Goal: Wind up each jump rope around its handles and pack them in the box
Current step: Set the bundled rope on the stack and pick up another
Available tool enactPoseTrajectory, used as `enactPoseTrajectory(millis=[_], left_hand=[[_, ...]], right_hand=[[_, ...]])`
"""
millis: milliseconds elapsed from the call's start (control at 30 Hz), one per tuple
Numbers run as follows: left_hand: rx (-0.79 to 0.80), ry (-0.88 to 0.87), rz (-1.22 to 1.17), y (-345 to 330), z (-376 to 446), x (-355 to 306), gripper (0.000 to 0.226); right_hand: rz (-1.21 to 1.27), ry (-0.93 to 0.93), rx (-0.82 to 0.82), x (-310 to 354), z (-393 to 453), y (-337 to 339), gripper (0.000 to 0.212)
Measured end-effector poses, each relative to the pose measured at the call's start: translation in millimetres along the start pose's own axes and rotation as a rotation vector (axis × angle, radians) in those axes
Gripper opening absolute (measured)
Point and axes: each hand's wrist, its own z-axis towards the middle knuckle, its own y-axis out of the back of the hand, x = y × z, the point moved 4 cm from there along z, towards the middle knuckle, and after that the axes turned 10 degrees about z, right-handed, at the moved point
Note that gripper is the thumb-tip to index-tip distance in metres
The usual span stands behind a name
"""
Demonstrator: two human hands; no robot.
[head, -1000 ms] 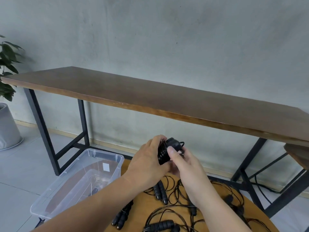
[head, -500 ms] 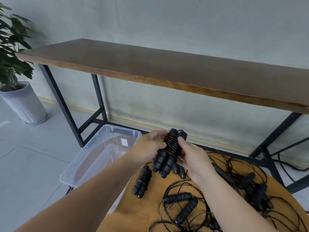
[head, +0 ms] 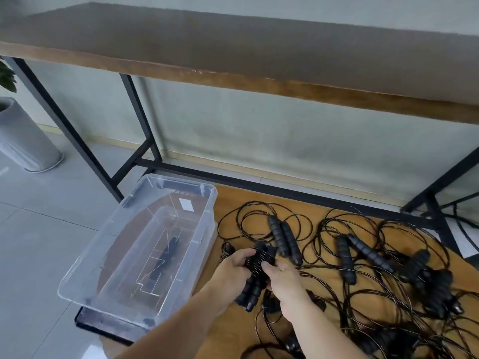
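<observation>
The task is near its beginning, I judge. One bundle (head: 255, 274), a rope wound tight around its two handles, is in the hands at the lower centre of the frame. The box (head: 207, 203), at the left, seems to hold nothing yet; a dark shape shows through its clear bottom, but I cannot tell what it is. Many loose ropes (head: 363, 268) lie tangled on the round table (head: 228, 200) at the right, and all of them wait for winding.

The left hand (head: 230, 268) curls around the bundle's left side. The right hand (head: 283, 277) pinches the coils with thumb and fingers from the right. The bundle sits between both palms, above the table, just right of the box.
</observation>
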Motion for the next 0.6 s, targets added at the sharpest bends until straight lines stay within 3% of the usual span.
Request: enactPoseTrajectory(millis=[133, 300, 600], left_hand=[[-0.027, 0.073, 0.020, -8.3, 28.9, 32.0, 0.056], [0.002, 0.108, 0.064, -17.6, 46.1, 56.4, 0.054], [0.034, 0.088, 0.234, -22.1, 54.9, 62.6, 0.059]], right_hand=[[-0.056, -0.064, -0.005, -42.3, 43.9, -3.8, 0.042], [-0.123, -0.086, -0.017, -56.9, 53.7, -13.2, 0.023], [-0.285, -0.065, -0.031, -69.1, 69.8, -23.2, 0.033]])
